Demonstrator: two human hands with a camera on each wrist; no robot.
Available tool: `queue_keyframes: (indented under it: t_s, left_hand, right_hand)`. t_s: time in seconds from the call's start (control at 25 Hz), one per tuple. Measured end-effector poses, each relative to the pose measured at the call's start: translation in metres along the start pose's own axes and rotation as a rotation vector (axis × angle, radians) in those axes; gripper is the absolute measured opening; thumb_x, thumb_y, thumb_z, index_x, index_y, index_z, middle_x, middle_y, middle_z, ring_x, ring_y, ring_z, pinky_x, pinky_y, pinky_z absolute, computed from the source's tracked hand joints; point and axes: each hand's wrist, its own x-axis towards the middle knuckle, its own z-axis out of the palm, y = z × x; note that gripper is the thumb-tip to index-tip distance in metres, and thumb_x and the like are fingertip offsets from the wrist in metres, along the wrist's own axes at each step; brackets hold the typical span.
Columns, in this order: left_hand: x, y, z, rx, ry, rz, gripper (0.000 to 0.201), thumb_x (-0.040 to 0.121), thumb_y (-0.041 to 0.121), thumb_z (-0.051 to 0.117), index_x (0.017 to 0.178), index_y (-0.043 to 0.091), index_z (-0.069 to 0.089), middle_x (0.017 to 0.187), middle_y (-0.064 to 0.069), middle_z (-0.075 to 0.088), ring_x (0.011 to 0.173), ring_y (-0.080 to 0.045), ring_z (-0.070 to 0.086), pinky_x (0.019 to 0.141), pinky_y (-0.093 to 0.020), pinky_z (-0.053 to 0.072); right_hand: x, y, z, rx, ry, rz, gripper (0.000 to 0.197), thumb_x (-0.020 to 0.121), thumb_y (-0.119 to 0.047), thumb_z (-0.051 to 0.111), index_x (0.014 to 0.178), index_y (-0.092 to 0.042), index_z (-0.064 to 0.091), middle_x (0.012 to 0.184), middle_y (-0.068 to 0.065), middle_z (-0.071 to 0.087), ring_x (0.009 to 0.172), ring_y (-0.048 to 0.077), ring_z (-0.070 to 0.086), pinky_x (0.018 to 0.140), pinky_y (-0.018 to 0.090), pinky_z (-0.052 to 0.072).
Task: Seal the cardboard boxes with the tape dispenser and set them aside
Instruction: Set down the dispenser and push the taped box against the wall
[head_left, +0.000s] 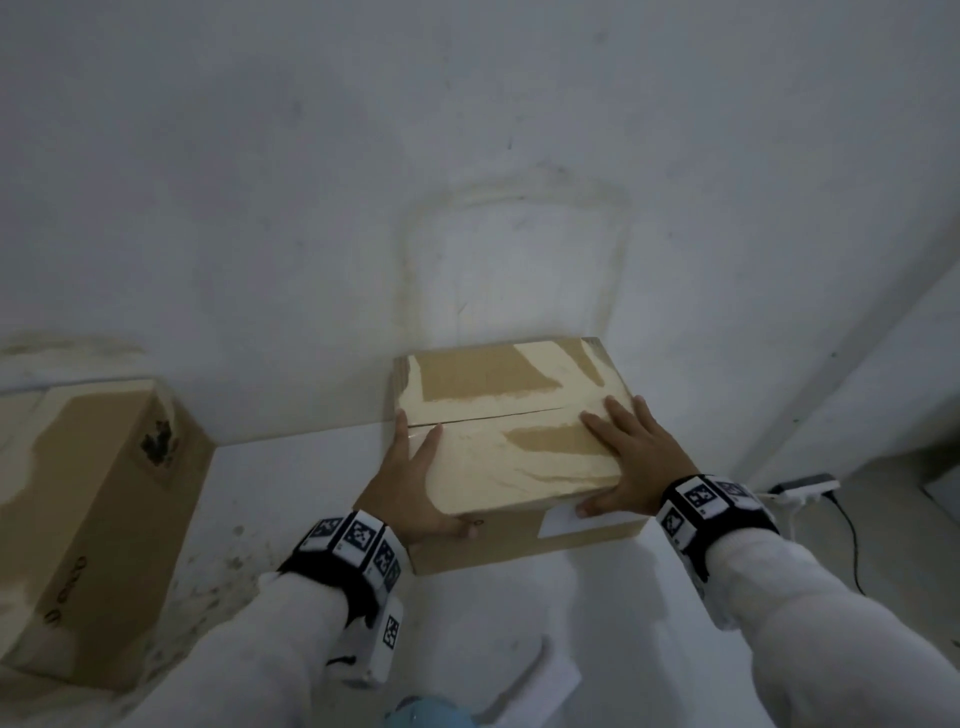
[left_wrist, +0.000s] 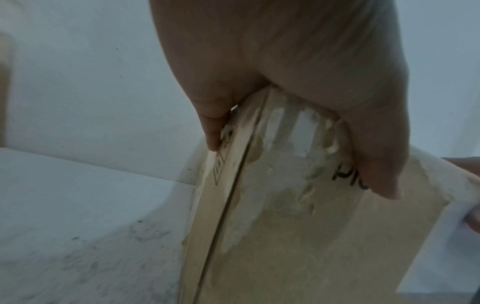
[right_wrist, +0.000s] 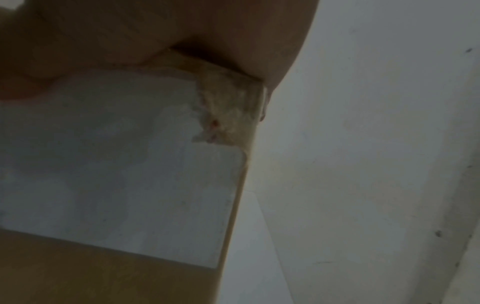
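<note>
Both hands are lying on a closed brown cardboard box with torn pale patches (head_left: 511, 441), which is sitting on a white table (head_left: 519, 613) against the far white wall (head_left: 467, 156). From the head view, the left hand (head_left: 410, 483) is spreading over the box's near left corner, fingers straight on the lid and thumb dropping down the near face. The right hand (head_left: 626, 457) is lying flat on the near right part of the lid, thumb hooking over the near edge just above a white rectangular label (head_left: 563, 522). A second, taller brown cardboard box (head_left: 88, 525) is standing well apart at the far left. A white power strip with a dark cable (head_left: 802, 488) is lying at the right.

From the left wrist view, the left hand (left_wrist: 298, 82) is straddling the box's corner edge (left_wrist: 233, 205), thumb on one face and fingers on the other.

From the right wrist view, which is dark and blurry, the right hand (right_wrist: 130, 37) is pressing over the box's top edge above the label (right_wrist: 124, 164).
</note>
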Motion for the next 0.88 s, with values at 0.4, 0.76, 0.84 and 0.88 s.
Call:
queue_keyframes:
  t_s: [0.4, 0.76, 0.84, 0.88]
  left_hand:
    - [0.033, 0.027, 0.012, 0.212, 0.062, -0.044, 0.131, 0.053, 0.067, 0.075, 0.150, 0.032, -0.006, 0.154, 0.000, -0.031, 0.147, -0.026, -0.009, 0.120, -0.045, 0.010]
    - [0.009, 0.032, -0.002, 0.322, -0.017, -0.021, 0.118, 0.067, 0.069, 0.063, 0.151, 0.022, -0.004, 0.159, -0.006, -0.014, 0.147, -0.024, -0.012, 0.120, -0.048, -0.003]
    - [-0.010, 0.017, -0.014, 0.260, 0.005, -0.023, 0.104, 0.074, 0.064, 0.062, 0.151, 0.022, 0.005, 0.160, -0.005, -0.007, 0.148, -0.022, -0.008, 0.120, -0.048, -0.003]
    - [-0.020, 0.007, -0.021, 0.242, 0.022, -0.036, 0.098, 0.077, 0.062, 0.060, 0.151, 0.023, 0.010, 0.160, -0.005, -0.004, 0.148, -0.021, -0.006, 0.119, -0.047, -0.003]
  right_hand:
    - [0.029, 0.041, -0.010, -0.054, 0.045, -0.055, 0.151, 0.013, -0.102, 0.017, 0.148, -0.035, 0.004, 0.160, 0.002, -0.002, 0.146, 0.033, -0.010, 0.119, 0.049, 0.010]
    - [0.003, -0.037, -0.012, -0.119, 0.111, -0.148, 0.109, 0.056, -0.076, 0.038, 0.148, -0.028, 0.005, 0.160, 0.003, -0.005, 0.147, 0.025, -0.011, 0.114, 0.057, -0.004]
    - [-0.003, -0.086, -0.007, -0.129, 0.152, -0.257, 0.097, 0.055, -0.070, 0.031, 0.140, -0.024, 0.037, 0.157, 0.009, 0.022, 0.146, 0.029, 0.013, 0.109, 0.065, 0.009]
    - [-0.005, -0.108, -0.004, -0.126, 0.131, -0.293, 0.085, 0.056, -0.065, 0.034, 0.127, -0.023, 0.053, 0.148, 0.012, 0.039, 0.141, 0.033, 0.028, 0.103, 0.069, 0.020]
